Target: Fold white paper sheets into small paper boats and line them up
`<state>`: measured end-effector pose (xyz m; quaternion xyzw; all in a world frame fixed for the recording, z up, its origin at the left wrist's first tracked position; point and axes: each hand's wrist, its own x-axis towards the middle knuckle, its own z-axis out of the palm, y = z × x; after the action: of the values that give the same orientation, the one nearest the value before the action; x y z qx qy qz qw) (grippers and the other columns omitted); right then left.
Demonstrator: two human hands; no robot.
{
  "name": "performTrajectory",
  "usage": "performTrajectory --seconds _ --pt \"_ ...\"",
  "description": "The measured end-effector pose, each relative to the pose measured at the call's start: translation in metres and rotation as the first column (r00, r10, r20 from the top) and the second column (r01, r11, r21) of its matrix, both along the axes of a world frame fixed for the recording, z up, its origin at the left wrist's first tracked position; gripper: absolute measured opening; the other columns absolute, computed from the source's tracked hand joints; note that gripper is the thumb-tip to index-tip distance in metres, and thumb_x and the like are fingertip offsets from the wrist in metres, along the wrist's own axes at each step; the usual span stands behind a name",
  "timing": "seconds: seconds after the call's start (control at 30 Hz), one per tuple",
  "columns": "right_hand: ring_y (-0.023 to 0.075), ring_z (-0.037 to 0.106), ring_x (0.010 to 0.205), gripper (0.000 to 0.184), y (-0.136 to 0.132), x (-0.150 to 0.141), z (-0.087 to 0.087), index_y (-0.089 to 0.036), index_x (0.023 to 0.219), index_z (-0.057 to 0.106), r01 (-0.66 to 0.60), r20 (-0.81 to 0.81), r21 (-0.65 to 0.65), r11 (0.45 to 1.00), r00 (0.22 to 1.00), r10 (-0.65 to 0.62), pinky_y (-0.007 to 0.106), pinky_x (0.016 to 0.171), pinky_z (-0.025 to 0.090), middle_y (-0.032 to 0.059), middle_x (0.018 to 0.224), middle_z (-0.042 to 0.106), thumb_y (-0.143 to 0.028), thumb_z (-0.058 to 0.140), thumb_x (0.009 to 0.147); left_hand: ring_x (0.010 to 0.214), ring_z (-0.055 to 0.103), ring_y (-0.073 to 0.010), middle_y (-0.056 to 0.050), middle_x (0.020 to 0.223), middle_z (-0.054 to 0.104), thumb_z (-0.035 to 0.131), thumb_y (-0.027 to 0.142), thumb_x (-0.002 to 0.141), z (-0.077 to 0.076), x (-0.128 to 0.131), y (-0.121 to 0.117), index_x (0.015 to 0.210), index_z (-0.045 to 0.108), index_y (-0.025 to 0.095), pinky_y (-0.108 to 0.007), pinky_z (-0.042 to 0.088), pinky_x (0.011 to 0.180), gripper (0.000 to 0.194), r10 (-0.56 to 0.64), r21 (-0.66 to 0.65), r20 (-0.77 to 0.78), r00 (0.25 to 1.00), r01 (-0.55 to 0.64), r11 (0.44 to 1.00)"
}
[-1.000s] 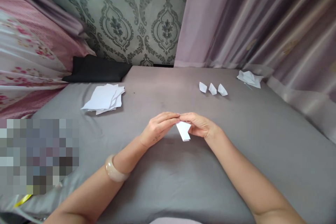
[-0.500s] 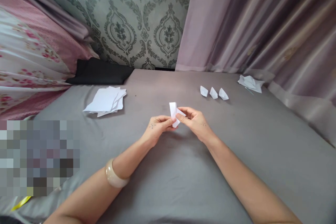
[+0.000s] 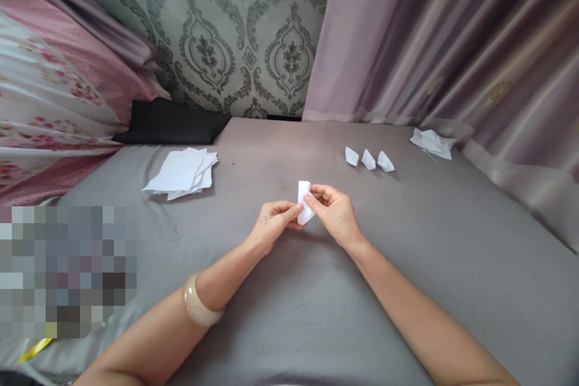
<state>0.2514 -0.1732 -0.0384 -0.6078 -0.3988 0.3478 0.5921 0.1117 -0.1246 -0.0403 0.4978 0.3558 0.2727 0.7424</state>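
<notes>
A small folded piece of white paper (image 3: 304, 192) is held upright between both hands, above the grey sheet (image 3: 289, 289). My left hand (image 3: 274, 223) pinches its lower left edge between thumb and fingers. My right hand (image 3: 337, 214) grips its right side, the thumb pressed on the front face and the fingers curled behind. The fingers cover part of the paper, so its back folds are hidden. Beyond my right hand, three small folded paper pieces (image 3: 368, 160) stand in a row.
A stack of white paper sheets (image 3: 183, 170) lies at the left. More crumpled or folded paper (image 3: 433, 142) sits at the far right, with a thin stick-like thing beside it. A black cloth or bag (image 3: 176, 123) rests against the patterned wall (image 3: 248, 42). Curtains hang at both sides.
The paper's pointed flap on the right no longer sticks out; my right thumb and fingers now press there. The paper has shifted slightly right and stands straighter.
</notes>
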Motion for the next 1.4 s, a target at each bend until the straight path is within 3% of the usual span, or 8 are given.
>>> performTrajectory --seconds 0.2,0.33,0.43,0.57,0.9,1.07,1.17,1.4 --pt "0.0173 0.066 0.073 0.033 -0.001 0.003 0.003 -0.016 0.091 0.066 0.017 -0.067 -0.063 0.998 0.998 -0.021 0.032 0.073 0.051 0.0051 0.079 0.071 -0.035 0.075 0.066 0.070 0.065 -0.0161 -0.009 0.074 0.070 0.073 0.042 0.072 -0.002 -0.001 0.002 0.074 0.072 0.009 -0.027 0.053 0.069 0.032 -0.047 -0.039 0.014 0.999 0.047 0.998" --pt "0.0157 0.064 0.069 0.035 0.001 0.007 0.006 -0.016 0.087 0.065 0.072 -0.152 -0.114 0.991 0.984 -0.089 0.031 0.072 0.050 0.0031 0.076 0.069 -0.035 0.077 0.061 0.074 0.067 -0.0153 -0.009 0.082 0.071 0.079 0.028 0.067 -0.001 -0.001 0.005 0.084 0.071 0.009 -0.028 0.054 0.076 0.026 -0.064 -0.163 0.098 0.993 0.079 0.983" --pt "0.0145 0.063 0.065 0.035 0.003 0.009 0.006 -0.016 0.084 0.064 0.087 -0.190 -0.136 0.987 0.975 -0.112 0.030 0.069 0.049 0.0018 0.071 0.068 -0.035 0.078 0.059 0.071 0.067 -0.0147 -0.009 0.080 0.071 0.080 0.016 0.063 0.001 -0.002 0.007 0.090 0.069 0.009 -0.026 0.055 0.072 0.030 -0.055 -0.234 0.106 0.993 0.079 0.969" --pt "0.0137 0.062 0.064 0.034 0.003 0.008 0.005 -0.015 0.084 0.064 0.084 -0.181 -0.156 0.984 0.977 -0.112 0.029 0.068 0.049 0.0016 0.071 0.067 -0.034 0.078 0.059 0.067 0.067 -0.0136 -0.008 0.078 0.070 0.077 0.013 0.067 0.000 -0.003 0.010 0.094 0.067 0.009 -0.021 0.055 0.062 0.030 -0.056 -0.286 0.047 0.997 0.067 0.956" --pt "0.0157 0.064 0.068 0.036 0.002 0.007 0.000 -0.016 0.090 0.062 0.038 -0.100 -0.108 0.993 0.994 -0.049 0.030 0.070 0.050 0.0036 0.077 0.069 -0.035 0.075 0.063 0.063 0.063 -0.0109 -0.007 0.076 0.068 0.080 0.017 0.064 0.000 -0.003 0.010 0.088 0.068 0.010 -0.021 0.054 0.056 0.027 -0.068 -0.234 0.045 0.997 0.076 0.969" --pt "0.0171 0.065 0.068 0.030 -0.002 -0.001 -0.002 -0.019 0.095 0.057 -0.047 0.065 -0.096 0.994 0.996 0.053 0.030 0.067 0.049 0.0037 0.078 0.070 -0.034 0.069 0.071 0.072 0.065 -0.0144 -0.005 0.079 0.068 0.079 0.028 0.067 -0.005 -0.003 0.013 0.084 0.069 0.012 -0.022 0.053 0.055 0.026 0.068 -0.197 0.106 0.992 -0.046 0.979" --pt "0.0170 0.064 0.068 0.027 -0.006 -0.008 -0.001 -0.022 0.097 0.054 -0.032 0.229 -0.088 0.996 0.972 0.052 0.030 0.067 0.048 0.0009 0.076 0.068 -0.032 0.065 0.075 0.073 0.064 -0.0149 -0.005 0.077 0.068 0.080 0.029 0.065 -0.007 -0.003 0.014 0.080 0.069 0.012 -0.022 0.052 0.055 0.025 0.142 -0.196 0.117 0.983 -0.118 0.974" --pt "0.0178 0.061 0.087 0.012 -0.013 -0.016 0.003 -0.025 0.095 0.061 -0.020 0.622 0.077 0.997 0.782 -0.032 0.029 0.076 0.047 0.0044 0.097 0.064 -0.026 0.053 0.086 0.068 0.065 -0.0127 -0.005 0.075 0.070 0.080 0.028 0.066 -0.005 -0.002 0.014 0.081 0.070 0.011 -0.026 0.055 0.068 0.024 0.195 -0.217 0.166 0.967 -0.157 0.963"
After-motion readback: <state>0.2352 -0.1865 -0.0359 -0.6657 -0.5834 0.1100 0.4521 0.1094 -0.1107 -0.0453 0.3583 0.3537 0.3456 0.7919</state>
